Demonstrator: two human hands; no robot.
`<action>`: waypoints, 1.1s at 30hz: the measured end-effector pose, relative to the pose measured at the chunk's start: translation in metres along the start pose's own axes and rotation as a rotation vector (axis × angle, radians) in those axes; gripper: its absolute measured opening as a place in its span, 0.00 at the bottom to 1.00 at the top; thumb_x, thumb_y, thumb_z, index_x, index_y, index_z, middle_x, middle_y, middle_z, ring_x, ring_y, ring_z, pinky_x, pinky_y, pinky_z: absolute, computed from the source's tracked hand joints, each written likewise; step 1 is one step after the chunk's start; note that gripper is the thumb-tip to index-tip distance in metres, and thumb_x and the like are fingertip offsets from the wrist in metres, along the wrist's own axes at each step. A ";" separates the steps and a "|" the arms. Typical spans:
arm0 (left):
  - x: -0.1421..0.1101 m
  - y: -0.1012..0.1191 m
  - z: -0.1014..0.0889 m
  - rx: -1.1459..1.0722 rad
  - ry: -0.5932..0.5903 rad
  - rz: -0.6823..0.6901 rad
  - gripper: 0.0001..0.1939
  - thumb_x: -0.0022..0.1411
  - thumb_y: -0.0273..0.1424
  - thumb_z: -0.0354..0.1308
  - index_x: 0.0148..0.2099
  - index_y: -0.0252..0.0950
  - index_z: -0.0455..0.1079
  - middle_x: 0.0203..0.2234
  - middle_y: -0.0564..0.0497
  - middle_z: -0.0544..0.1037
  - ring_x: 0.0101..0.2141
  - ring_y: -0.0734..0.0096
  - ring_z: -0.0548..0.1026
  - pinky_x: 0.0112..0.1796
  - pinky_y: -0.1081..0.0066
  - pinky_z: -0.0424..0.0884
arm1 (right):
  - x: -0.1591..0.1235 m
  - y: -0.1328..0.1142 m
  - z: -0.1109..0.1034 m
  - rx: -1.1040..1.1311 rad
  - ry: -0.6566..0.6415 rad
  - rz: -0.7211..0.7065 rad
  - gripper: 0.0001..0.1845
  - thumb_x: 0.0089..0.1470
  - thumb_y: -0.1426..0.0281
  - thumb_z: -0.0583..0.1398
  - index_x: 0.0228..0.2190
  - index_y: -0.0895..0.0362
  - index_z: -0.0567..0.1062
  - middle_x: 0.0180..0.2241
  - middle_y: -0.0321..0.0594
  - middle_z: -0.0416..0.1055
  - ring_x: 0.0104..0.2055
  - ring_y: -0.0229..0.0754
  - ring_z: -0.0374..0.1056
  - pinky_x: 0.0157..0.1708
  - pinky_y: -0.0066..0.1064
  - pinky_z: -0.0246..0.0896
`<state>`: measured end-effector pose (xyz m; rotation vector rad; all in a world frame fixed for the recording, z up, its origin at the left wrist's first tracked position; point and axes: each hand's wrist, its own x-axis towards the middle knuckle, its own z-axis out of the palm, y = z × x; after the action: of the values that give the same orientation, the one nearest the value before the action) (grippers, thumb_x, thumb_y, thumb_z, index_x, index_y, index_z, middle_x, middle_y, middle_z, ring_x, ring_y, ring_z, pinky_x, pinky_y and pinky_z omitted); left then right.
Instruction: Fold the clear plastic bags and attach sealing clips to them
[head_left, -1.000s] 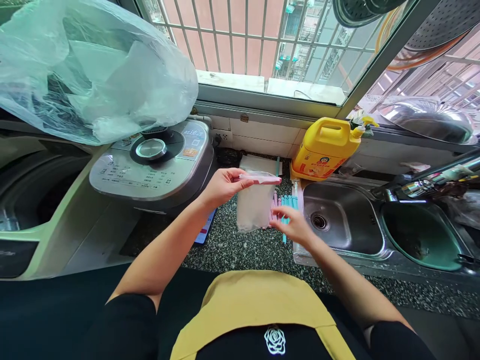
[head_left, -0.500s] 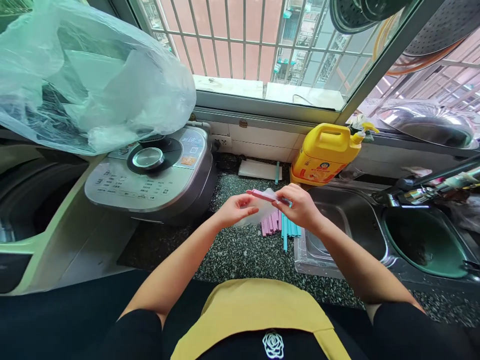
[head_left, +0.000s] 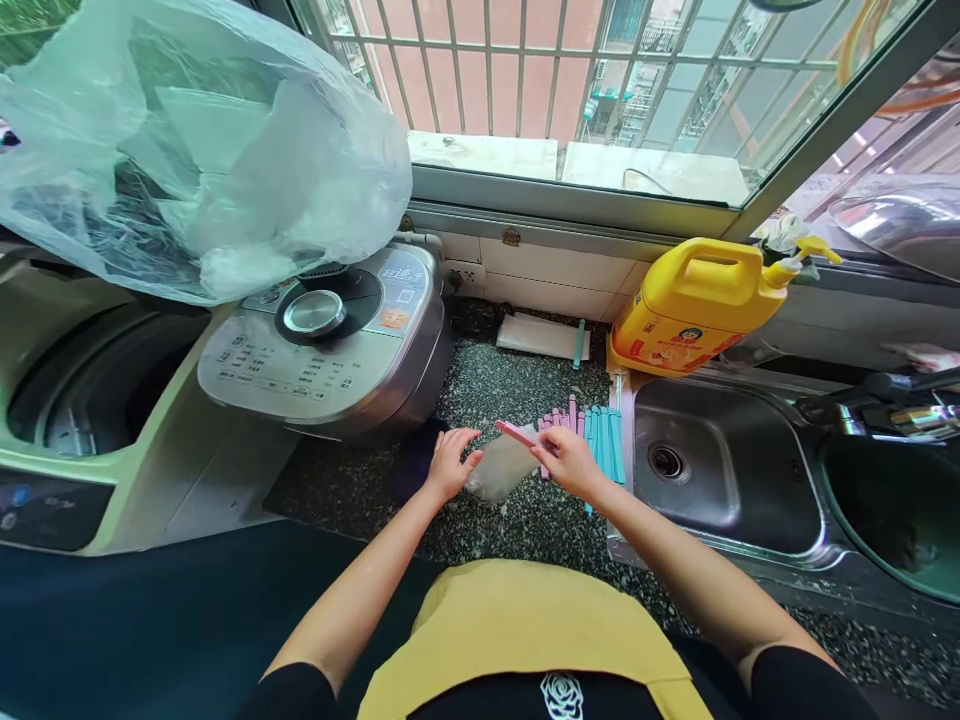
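Note:
My right hand (head_left: 566,460) grips a pink bag sealing clip (head_left: 516,433), with a translucent plastic bag (head_left: 501,465) hanging from it. To the left of the bag, my left hand (head_left: 452,462) has its fingers apart and holds nothing. Just beyond my right hand lie several pink clips (head_left: 571,412), partly hidden by it. Beside them, several light-blue clips (head_left: 606,440) form a row at the sink's left edge.
A rice cooker (head_left: 330,340) stands at left under a large plastic bag (head_left: 225,150). Right are a yellow pump jug (head_left: 686,305) and a metal sink (head_left: 720,480). At the wall lies a white pack (head_left: 540,336) with a blue clip (head_left: 579,345).
My left hand has let go of the bag and clip and moved left and down. The bag with its pink clip is lower, held by my right hand alone. The view has shifted.

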<state>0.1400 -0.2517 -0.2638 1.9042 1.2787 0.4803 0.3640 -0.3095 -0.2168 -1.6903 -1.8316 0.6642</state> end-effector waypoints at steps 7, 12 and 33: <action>0.036 0.030 0.015 -0.573 -0.105 -0.208 0.17 0.42 0.43 0.62 0.28 0.33 0.70 0.22 0.51 0.74 0.26 0.69 0.71 0.31 0.70 0.67 | 0.019 0.027 -0.038 0.047 0.222 0.074 0.10 0.52 0.64 0.56 0.28 0.58 0.72 0.26 0.42 0.71 0.28 0.41 0.64 0.29 0.31 0.58; 0.089 0.045 0.012 -0.630 -0.010 -0.204 0.18 0.43 0.44 0.59 0.29 0.33 0.66 0.22 0.53 0.72 0.23 0.74 0.69 0.27 0.74 0.66 | 0.043 0.053 -0.060 0.102 0.416 0.169 0.16 0.51 0.62 0.56 0.38 0.59 0.71 0.32 0.43 0.72 0.32 0.42 0.66 0.34 0.33 0.62; 0.250 0.053 0.064 0.302 0.089 0.224 0.17 0.58 0.29 0.54 0.50 0.40 0.70 0.57 0.43 0.65 0.56 0.49 0.61 0.57 0.52 0.51 | 0.163 0.134 -0.032 -0.290 0.134 0.690 0.24 0.55 0.65 0.55 0.53 0.59 0.63 0.50 0.53 0.68 0.47 0.52 0.69 0.41 0.36 0.62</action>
<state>0.3207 -0.0623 -0.2898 2.3180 1.2564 0.5140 0.4739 -0.1360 -0.2743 -2.5281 -1.2736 0.5390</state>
